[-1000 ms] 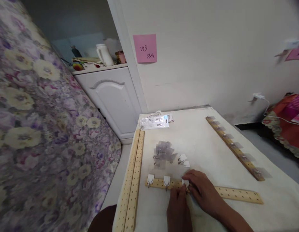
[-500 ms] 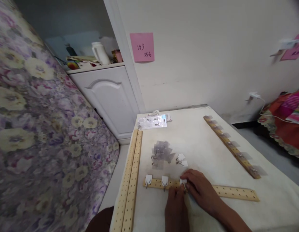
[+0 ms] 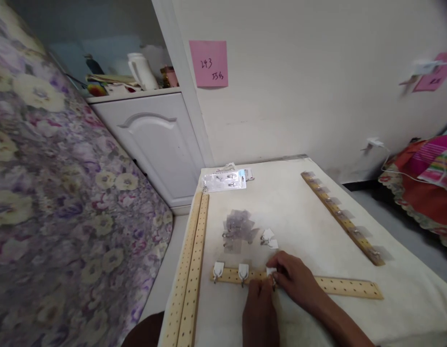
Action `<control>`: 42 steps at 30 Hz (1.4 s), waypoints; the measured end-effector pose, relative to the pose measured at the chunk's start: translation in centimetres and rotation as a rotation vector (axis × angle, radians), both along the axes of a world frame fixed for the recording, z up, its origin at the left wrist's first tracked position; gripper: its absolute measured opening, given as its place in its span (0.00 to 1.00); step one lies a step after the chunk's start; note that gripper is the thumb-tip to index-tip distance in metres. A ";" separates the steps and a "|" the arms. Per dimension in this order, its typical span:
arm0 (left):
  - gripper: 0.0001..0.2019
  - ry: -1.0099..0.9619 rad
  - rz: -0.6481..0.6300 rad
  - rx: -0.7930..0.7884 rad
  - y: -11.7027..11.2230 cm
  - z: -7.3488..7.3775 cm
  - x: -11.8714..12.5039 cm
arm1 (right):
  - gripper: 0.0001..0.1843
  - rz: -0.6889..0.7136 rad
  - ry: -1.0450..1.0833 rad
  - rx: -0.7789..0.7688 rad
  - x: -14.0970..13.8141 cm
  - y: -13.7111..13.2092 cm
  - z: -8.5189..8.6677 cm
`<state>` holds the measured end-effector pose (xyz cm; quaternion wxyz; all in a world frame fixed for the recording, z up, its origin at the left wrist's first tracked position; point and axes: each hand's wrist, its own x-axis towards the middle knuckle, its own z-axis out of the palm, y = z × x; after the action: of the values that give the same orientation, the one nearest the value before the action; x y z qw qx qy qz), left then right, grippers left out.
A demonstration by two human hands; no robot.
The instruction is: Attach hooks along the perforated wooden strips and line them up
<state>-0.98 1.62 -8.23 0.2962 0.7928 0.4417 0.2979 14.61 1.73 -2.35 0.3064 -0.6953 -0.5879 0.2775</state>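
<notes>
A perforated wooden strip (image 3: 348, 287) lies crosswise near the front of the table. On its left part sit two white adhesive hooks (image 3: 218, 271), their metal hooks hanging toward me. A third white hook (image 3: 270, 271) is on the strip between my hands, partly covered by fingers. My right hand (image 3: 293, 277) is closed about this hook from the right, fingertips at its top and side. From below, my left hand (image 3: 259, 308) pinches at its lower edge. Behind the strip lie a few loose white hooks (image 3: 269, 238) and a heap of clear hooks (image 3: 238, 226).
Two long perforated strips (image 3: 194, 270) run along the table's left edge. A strip carrying several clear hooks (image 3: 341, 217) lies at the right. Hook packaging (image 3: 223, 180) rests at the back left corner. A floral curtain (image 3: 100, 241) hangs on the left, beside a white cabinet (image 3: 156, 154).
The view has shifted slightly, so everything sits a little further left. My hands stay at the third white hook with almost the same grip.
</notes>
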 end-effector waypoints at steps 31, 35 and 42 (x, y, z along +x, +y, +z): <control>0.10 -0.255 0.098 -0.058 0.4 4.4 -1.3 | 0.15 -0.060 -0.084 0.162 2.8 -4.6 0.6; 0.08 -0.234 0.082 -0.083 0.5 4.1 -1.5 | 0.12 -0.072 -0.191 0.126 1.9 -4.8 0.5; 0.09 -0.250 0.006 -0.085 0.2 4.1 -1.9 | 0.09 -0.084 -0.148 0.086 1.7 -4.3 0.9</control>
<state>-2.93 1.83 -4.10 0.3815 0.7349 0.4158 0.3763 16.31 -2.56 -1.50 0.3029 -0.7242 -0.5907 0.1867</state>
